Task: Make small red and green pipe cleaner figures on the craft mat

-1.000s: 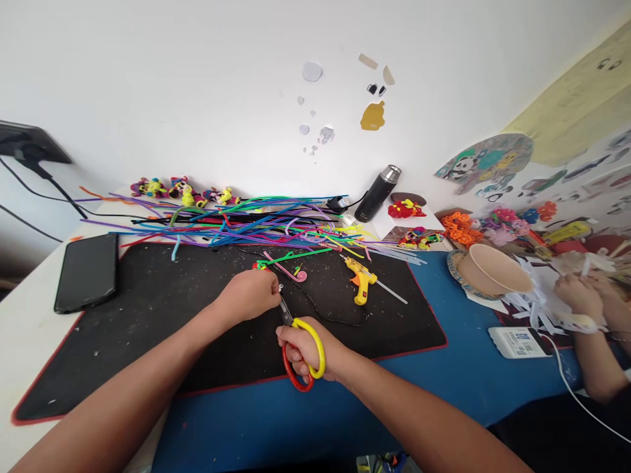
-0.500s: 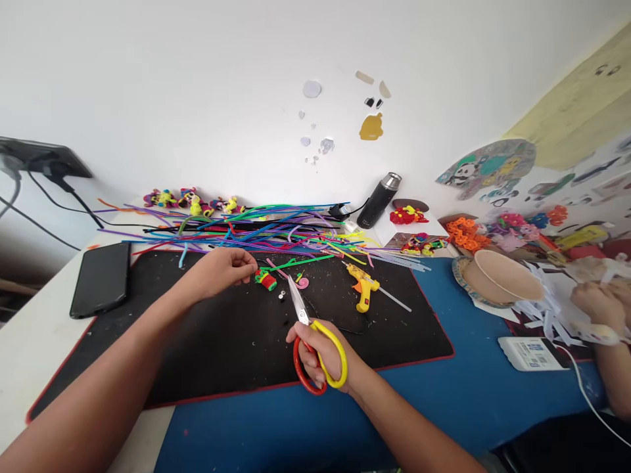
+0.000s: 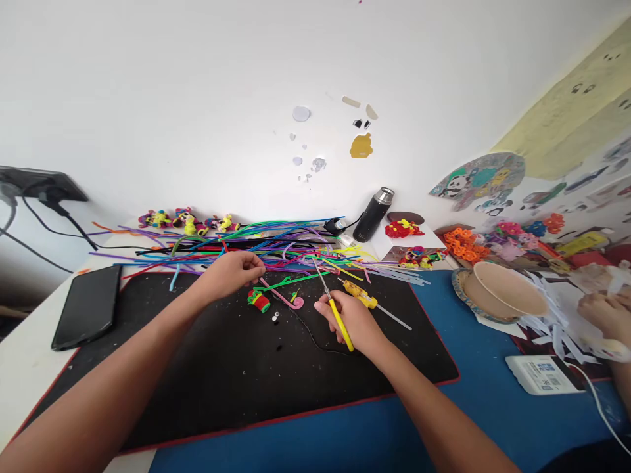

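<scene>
My right hand point(image 3: 352, 320) grips yellow-handled scissors point(image 3: 331, 303), blades pointing up and away toward the pile of coloured pipe cleaners point(image 3: 256, 240). My left hand point(image 3: 231, 272) hovers at the pile's near edge with fingers curled loosely; I cannot see anything in it. Just below it on the black mat point(image 3: 236, 368) lie a small red-and-green pipe-cleaner piece point(image 3: 259, 301), a pink curled pipe cleaner point(image 3: 288, 299) and two tiny googly eyes point(image 3: 275, 318). A yellow glue gun point(image 3: 362, 295) lies right beside my right hand.
A black phone point(image 3: 86, 305) lies at the mat's left edge. A dark flask point(image 3: 373, 214) stands by the wall. Another person's hands point(image 3: 599, 315) work white paper at the right, near a paper bowl point(image 3: 503, 289) and a white box point(image 3: 539, 373).
My left hand let go of the small red-and-green piece and moved up toward the pipe cleaners. My right hand carried the scissors up and right, beside the glue gun.
</scene>
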`<state>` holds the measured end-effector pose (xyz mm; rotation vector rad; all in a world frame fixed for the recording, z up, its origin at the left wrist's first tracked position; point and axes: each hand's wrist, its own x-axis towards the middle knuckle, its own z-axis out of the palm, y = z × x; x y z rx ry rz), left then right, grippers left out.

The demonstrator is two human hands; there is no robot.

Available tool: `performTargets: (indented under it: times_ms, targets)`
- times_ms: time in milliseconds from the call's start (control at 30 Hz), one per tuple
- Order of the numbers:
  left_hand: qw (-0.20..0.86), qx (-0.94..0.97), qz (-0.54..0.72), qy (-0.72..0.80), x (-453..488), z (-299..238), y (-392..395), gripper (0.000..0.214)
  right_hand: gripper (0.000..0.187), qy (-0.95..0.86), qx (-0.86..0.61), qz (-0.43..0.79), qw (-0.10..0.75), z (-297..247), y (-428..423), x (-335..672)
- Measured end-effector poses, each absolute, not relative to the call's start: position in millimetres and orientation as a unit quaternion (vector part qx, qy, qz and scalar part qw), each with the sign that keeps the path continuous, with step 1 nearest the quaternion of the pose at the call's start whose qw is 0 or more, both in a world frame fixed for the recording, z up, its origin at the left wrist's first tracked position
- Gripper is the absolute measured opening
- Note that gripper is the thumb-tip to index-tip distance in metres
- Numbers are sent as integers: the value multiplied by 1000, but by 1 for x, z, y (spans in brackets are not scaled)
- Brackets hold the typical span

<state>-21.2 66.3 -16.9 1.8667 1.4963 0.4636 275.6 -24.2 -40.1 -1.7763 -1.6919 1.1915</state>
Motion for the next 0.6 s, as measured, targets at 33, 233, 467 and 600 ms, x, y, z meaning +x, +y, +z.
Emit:
performTargets:
  times_ms: [33,233,467,600]
  targets:
    - [336,724,179,576,-18,-16,73,34,39,-626,-643,396,192,-41,-20,276]
    - [245,770,174,562,11,-17,129,30,34,-703,-677,185,116,-57,-22,259]
    - [203,772,180,576,56,-20,198,28,29,-721,-665,126,148,-79,-41,249]
    - [181,769,179,586,78,-18,226,24,25,-725,-656,122,170,-85,-42,250]
